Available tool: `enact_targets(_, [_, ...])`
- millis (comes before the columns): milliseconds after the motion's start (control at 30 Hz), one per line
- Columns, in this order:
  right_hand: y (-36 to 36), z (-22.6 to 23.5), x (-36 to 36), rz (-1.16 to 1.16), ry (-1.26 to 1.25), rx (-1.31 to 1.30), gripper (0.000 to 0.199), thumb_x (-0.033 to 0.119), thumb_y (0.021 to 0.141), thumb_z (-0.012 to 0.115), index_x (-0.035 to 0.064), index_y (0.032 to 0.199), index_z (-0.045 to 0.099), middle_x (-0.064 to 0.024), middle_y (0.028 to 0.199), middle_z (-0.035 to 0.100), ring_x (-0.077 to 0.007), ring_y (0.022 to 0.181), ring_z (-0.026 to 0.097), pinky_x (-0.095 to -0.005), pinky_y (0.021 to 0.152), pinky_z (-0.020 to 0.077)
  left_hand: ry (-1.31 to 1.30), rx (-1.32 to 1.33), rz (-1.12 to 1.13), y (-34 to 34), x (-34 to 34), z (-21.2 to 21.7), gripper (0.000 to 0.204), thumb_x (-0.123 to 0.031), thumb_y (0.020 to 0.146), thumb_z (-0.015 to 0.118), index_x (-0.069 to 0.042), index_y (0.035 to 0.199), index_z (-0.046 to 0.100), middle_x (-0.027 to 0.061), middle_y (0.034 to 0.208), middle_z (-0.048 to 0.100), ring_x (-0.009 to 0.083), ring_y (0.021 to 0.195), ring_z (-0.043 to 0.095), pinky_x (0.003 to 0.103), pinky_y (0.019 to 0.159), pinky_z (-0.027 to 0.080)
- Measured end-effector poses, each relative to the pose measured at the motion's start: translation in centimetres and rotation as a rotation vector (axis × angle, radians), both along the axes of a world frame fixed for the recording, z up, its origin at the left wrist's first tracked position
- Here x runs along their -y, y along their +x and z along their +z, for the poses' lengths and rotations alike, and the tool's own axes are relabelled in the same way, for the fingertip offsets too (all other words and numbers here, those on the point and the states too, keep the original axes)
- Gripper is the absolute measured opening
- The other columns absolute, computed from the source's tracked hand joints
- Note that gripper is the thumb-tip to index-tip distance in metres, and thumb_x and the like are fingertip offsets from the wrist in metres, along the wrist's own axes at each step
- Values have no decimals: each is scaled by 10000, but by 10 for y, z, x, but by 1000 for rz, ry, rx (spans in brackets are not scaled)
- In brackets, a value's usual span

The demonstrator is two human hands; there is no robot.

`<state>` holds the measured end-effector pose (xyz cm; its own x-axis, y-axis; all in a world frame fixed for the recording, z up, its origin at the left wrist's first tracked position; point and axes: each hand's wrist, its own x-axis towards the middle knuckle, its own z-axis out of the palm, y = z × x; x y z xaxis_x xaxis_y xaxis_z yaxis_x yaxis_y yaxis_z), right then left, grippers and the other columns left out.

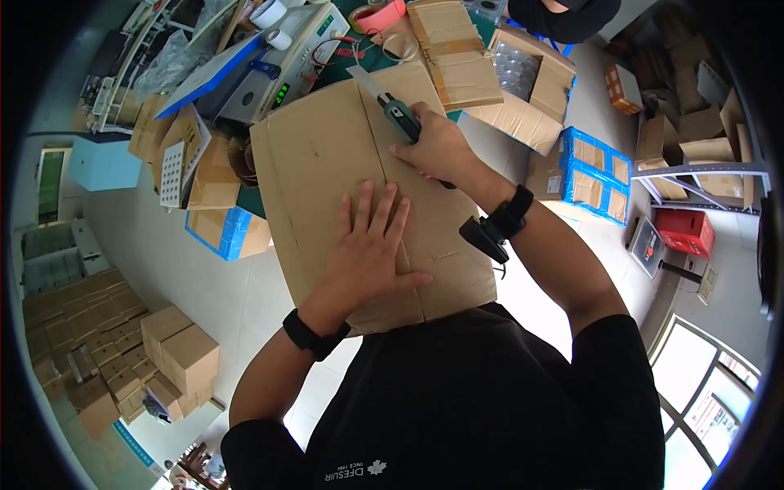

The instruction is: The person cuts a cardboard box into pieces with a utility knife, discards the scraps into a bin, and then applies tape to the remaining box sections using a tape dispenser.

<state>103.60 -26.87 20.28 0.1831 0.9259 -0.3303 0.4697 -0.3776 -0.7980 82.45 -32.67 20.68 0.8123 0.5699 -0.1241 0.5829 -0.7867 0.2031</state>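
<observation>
A large brown cardboard box (318,163) lies in front of me, its near edge against my body, with a seam running lengthwise down its top. My left hand (371,245) rests flat on the cardboard, fingers spread, beside the seam. Above the far part of the box, my right hand (437,147) is wrapped round a dark green utility knife (398,117). Its blade is extended and points away to the upper left. Whether the blade touches the cardboard I cannot tell.
Beyond the box, a bench carries a bench instrument (286,65) with a lit green display, tape rolls and flattened cardboard (453,53). At right stand an open carton (523,98) and a blue-taped box (592,175). Stacked cartons (180,351) fill the lower left. Another person (563,16) is at the far side.
</observation>
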Motion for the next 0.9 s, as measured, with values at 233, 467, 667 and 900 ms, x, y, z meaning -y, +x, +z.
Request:
enact_targets(233, [-17, -18, -42, 153, 207, 356, 749, 455, 756, 771, 10, 1306, 524, -219, 1102, 658, -344, 881, 689, -413, 810, 549, -13, 105, 70, 1, 8, -6, 1050, -773, 737, 563, -42, 1471, 387, 168, 1575, 266, 427, 1468, 162, 615, 1169, 72])
enact_targets(467, [-11, -26, -102, 388, 455, 631, 913, 572, 676, 789, 40, 1367, 518, -233, 1325, 553, -326, 899, 693, -403, 847, 542, -77, 129, 135, -13, 74, -1, 907, -678, 755, 643, -150, 1461, 430, 158, 1558, 303, 446, 1452, 197, 622, 1161, 115])
enact_targets(667, [-7, -14, -124, 515, 244, 425, 998, 683, 653, 754, -27, 1320, 538, -199, 1071, 669, -252, 666, 691, -372, 699, 554, 113, -41, 241, -16, 125, -16, 761, -577, 793, 655, -280, 1460, 439, 54, 1572, 322, 405, 1459, 227, 644, 1157, 124])
enact_targets(900, [-9, -3, -134, 608, 115, 549, 937, 760, 696, 669, -83, 1100, 603, -116, 659, 664, -217, 563, 666, -351, 620, 541, 149, 119, 186, -38, 122, -27, 687, -556, 766, 648, -374, 1409, 486, -68, 1535, 392, 348, 1446, 293, 637, 1164, 134])
